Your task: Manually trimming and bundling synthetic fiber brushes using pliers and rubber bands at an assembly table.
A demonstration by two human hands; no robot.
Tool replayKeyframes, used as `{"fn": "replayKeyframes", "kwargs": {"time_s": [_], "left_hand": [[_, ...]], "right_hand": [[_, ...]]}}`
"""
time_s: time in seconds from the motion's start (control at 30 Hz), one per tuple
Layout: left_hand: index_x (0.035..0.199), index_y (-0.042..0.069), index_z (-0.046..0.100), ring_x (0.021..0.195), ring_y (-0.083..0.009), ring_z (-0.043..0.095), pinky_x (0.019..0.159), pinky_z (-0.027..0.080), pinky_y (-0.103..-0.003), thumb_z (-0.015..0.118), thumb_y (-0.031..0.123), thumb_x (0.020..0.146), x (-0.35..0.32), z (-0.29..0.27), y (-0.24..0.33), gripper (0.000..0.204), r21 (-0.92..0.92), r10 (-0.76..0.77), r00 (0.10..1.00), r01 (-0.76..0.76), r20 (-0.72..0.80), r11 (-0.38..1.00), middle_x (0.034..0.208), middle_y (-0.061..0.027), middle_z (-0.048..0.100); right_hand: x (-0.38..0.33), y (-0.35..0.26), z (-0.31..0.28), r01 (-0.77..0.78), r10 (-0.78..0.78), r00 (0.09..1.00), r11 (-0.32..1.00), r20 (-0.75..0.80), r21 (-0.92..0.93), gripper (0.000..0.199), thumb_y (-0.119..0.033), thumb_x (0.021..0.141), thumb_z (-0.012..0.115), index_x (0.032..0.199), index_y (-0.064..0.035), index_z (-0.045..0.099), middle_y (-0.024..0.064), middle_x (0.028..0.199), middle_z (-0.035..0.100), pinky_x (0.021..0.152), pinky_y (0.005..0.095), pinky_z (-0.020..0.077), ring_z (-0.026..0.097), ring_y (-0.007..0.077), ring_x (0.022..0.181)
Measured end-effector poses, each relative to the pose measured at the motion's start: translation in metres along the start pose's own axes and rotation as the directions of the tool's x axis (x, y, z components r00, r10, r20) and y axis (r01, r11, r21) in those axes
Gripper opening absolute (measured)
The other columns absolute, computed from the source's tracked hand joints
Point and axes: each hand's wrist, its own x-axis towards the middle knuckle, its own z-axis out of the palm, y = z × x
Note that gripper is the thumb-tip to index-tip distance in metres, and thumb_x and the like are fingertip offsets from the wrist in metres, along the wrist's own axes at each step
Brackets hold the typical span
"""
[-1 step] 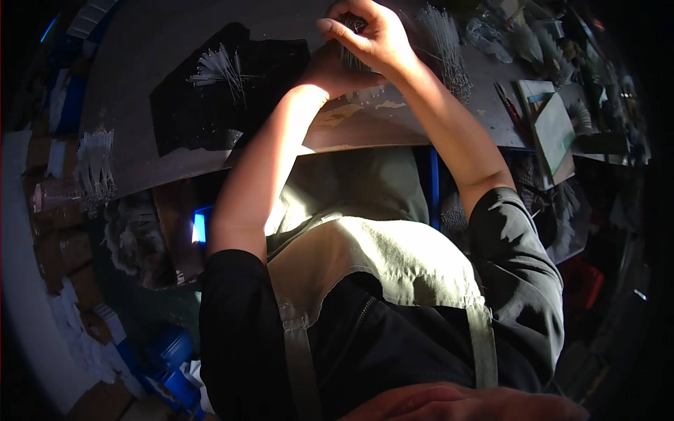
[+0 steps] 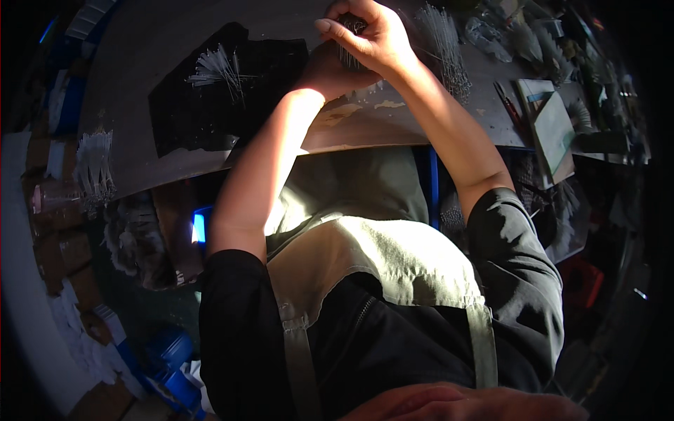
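At the top middle of the head view, both my hands close around an upright bundle of thin, pale wire-like pieces (image 2: 349, 55) with a dark upper end. My left hand (image 2: 328, 74) cups it from the left and below, its fingers largely hidden. Curled over the upper end is my right hand (image 2: 382, 41), thumb and fingers bent around it. To the left, a loose fan of similar thin pieces (image 2: 219, 70) lies on a black sheet (image 2: 179, 116). More long thin pieces (image 2: 446, 52) are laid out just right of my right hand.
The worktable (image 2: 133, 91) has worn patches along its near edge. Another bunch of thin pieces (image 2: 96, 161) hangs over its left end. At right are dark-handled tools (image 2: 510, 109), a pale green board or booklet (image 2: 551, 133) and clear plastic bags (image 2: 488, 38). Cardboard boxes (image 2: 60, 252) line the left.
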Motion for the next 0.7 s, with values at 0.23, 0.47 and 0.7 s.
{"fn": "replayKeyframes", "kwargs": {"time_s": [0.23, 0.47, 0.7], "left_hand": [[0.118, 0.004, 0.052, 0.1, -0.0217, 0.064, 0.085, 0.051, -0.033, 0.081, 0.028, 0.065, -0.025, -0.012, 0.001, 0.065, -0.073, 0.074, 0.99, -0.083, -0.116, 0.994, 0.107, -0.0123, 0.064], [0.115, 0.004, 0.052, 0.098, -0.0208, 0.063, 0.085, 0.05, -0.032, 0.081, 0.027, 0.065, -0.024, 0.004, -0.009, 0.062, -0.048, 0.051, 0.993, -0.057, -0.102, 0.997, 0.104, -0.0111, 0.063], [0.112, 0.004, 0.052, 0.096, -0.0199, 0.061, 0.084, 0.049, -0.031, 0.081, 0.025, 0.065, -0.011, 0.001, -0.018, 0.059, 0.106, 0.137, 0.988, -0.129, -0.071, 0.986, 0.101, -0.01, 0.061]], "right_hand": [[-0.015, -0.004, 0.012, 0.239, -0.239, 0.97, 0.971, 0.04, 0.012, 0.017, -0.009, 0.074, 0.08, 0.082, -0.004, 0.065, 0.0058, 0.079, 0.063, 0.066, 0.0269, 0.0492, 0.062, 0.0195, 0.072], [-0.01, -0.001, 0.015, 0.288, -0.26, 0.947, 0.947, 0.188, -0.143, 0.027, -0.033, 0.075, 0.076, 0.081, -0.0079, 0.069, 0.0066, 0.079, 0.063, 0.068, 0.0366, 0.0522, 0.063, 0.0291, 0.077], [-0.013, -0.004, 0.016, 0.305, -0.269, 0.952, 0.848, 0.144, -0.434, 0.022, -0.026, 0.074, 0.078, 0.072, -0.006, 0.067, 0.0074, 0.074, 0.061, 0.06, 0.0354, 0.0517, 0.061, 0.0283, 0.068]]}}
